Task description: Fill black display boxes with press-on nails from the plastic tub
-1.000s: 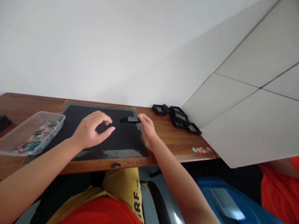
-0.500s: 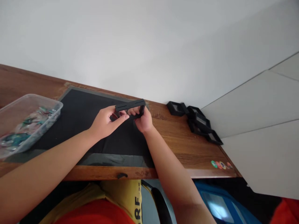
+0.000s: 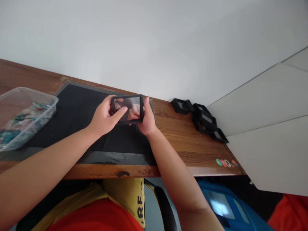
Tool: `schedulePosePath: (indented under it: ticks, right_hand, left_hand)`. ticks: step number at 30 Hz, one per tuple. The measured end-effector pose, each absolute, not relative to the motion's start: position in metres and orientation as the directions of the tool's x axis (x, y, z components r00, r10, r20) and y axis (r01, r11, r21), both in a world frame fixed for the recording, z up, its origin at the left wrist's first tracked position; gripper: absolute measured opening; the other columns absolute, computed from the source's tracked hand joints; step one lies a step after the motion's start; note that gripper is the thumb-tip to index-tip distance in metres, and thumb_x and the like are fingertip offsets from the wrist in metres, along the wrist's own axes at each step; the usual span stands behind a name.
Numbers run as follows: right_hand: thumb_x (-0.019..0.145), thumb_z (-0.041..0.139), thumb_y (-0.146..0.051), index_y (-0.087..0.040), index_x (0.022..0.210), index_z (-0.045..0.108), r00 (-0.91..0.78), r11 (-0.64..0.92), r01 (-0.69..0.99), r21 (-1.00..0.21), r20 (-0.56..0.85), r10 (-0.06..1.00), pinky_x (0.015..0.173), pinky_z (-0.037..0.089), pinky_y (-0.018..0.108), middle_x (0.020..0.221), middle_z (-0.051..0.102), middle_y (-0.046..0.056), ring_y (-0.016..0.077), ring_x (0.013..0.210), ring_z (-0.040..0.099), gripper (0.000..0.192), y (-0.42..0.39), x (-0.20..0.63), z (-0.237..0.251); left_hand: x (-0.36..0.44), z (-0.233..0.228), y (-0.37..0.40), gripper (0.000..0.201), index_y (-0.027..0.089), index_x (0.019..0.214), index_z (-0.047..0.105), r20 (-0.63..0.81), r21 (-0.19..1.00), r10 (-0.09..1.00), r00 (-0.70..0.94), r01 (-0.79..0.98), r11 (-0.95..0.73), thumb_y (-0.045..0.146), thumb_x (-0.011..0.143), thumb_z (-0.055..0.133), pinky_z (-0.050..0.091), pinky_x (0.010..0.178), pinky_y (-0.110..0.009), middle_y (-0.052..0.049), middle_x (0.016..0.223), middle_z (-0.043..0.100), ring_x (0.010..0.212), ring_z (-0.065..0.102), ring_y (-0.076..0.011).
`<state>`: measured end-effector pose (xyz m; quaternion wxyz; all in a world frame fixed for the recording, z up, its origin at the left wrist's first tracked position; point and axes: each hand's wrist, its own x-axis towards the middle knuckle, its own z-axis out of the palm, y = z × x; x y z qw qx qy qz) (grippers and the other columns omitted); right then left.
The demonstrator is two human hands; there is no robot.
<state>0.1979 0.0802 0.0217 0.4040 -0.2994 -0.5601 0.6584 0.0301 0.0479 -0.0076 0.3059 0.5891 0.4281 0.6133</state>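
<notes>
My forearms are bare, with no sleeves; I wear red shorts (image 3: 96, 218) and a yellow shirt (image 3: 125, 195) with black lettering.

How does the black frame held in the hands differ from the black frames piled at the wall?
The held frame is up off the mat, gripped by the left hand and right hand; the piled frames lie on the wooden desk, untouched. The held frame faces the camera and fingers show through its clear window; the piled frames lie flat or overlap at angles. Both kinds are black and rectangular.
</notes>
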Motion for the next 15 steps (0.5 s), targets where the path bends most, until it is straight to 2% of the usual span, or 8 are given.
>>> schedulePosePath:
  ticks: [3, 6, 8, 10, 12, 15]
  right_hand:
    - [0.081, 0.057, -0.093, -0.027, 0.057, 0.039, -0.544, -0.09, -0.184, -0.979, 0.025, 0.839, 0.043, 0.041, 0.028, 0.046, 0.032, -0.009, 0.0098, 0.04, 0.034, 0.073, 0.078, 0.199, 0.025]
    - [0.083, 0.064, -0.087, -0.026, 0.057, 0.036, -0.52, -0.14, -0.23, -0.963, 0.0, 0.854, 0.038, 0.037, 0.026, 0.045, 0.033, -0.01, 0.0077, 0.036, 0.03, 0.072, 0.079, 0.2, 0.03]
    - [0.087, 0.062, -0.084, -0.026, 0.055, 0.032, -0.468, -0.172, -0.275, -0.946, -0.025, 0.884, 0.037, 0.035, 0.025, 0.044, 0.031, -0.01, 0.0068, 0.034, 0.027, 0.073, 0.08, 0.2, 0.033]
    - [0.089, 0.062, -0.081, -0.026, 0.054, 0.031, -0.407, -0.193, -0.304, -0.933, -0.056, 0.912, 0.036, 0.033, 0.024, 0.042, 0.031, -0.01, 0.0065, 0.034, 0.025, 0.073, 0.081, 0.201, 0.035]
    - [0.092, 0.064, -0.075, -0.025, 0.054, 0.036, -0.382, -0.223, -0.286, -0.932, -0.102, 0.918, 0.036, 0.031, 0.024, 0.041, 0.033, -0.009, 0.0066, 0.034, 0.025, 0.068, 0.081, 0.202, 0.036]
    - [0.096, 0.065, -0.064, -0.025, 0.055, 0.044, -0.436, -0.261, -0.22, -0.94, -0.144, 0.888, 0.036, 0.032, 0.024, 0.041, 0.038, -0.008, 0.007, 0.034, 0.028, 0.06, 0.079, 0.204, 0.038]
  left_hand:
    - [0.03, -0.01, 0.051, 0.051, 0.024, 0.135, 0.059, 0.426, 0.904, 0.892, -0.152, 0.108, -0.414, 0.036, 0.088, 0.076, 0.054, 0.058, -0.029, 0.001, 0.078, 0.067, 0.062, 0.062, -0.0151]
    - [0.026, -0.008, 0.05, 0.059, 0.027, 0.143, 0.058, 0.48, 0.867, 0.861, -0.166, 0.242, -0.436, 0.043, 0.089, 0.076, 0.055, 0.061, -0.03, -0.007, 0.105, 0.072, 0.082, 0.069, -0.0196]
    - [0.024, -0.005, 0.049, 0.055, 0.027, 0.137, 0.063, 0.567, 0.784, 0.817, -0.1, 0.37, -0.499, 0.051, 0.089, 0.076, 0.062, 0.078, -0.037, -0.011, 0.13, 0.068, 0.111, 0.069, -0.0276]
    - [0.021, -0.005, 0.048, 0.065, 0.025, 0.138, 0.063, 0.62, 0.699, 0.784, 0.006, 0.448, -0.557, 0.058, 0.085, 0.08, 0.056, 0.108, -0.052, -0.014, 0.148, 0.06, 0.139, 0.056, -0.0353]
    - [0.02, -0.007, 0.048, 0.084, 0.023, 0.147, 0.055, 0.595, 0.689, 0.799, 0.089, 0.455, -0.564, 0.061, 0.078, 0.085, 0.042, 0.123, -0.061, -0.018, 0.156, 0.054, 0.15, 0.047, -0.0388]
    - [0.018, -0.014, 0.05, 0.103, 0.024, 0.16, 0.04, 0.487, 0.769, 0.855, 0.18, 0.377, -0.517, 0.06, 0.076, 0.088, 0.037, 0.126, -0.065, -0.02, 0.162, 0.049, 0.153, 0.044, -0.0407]
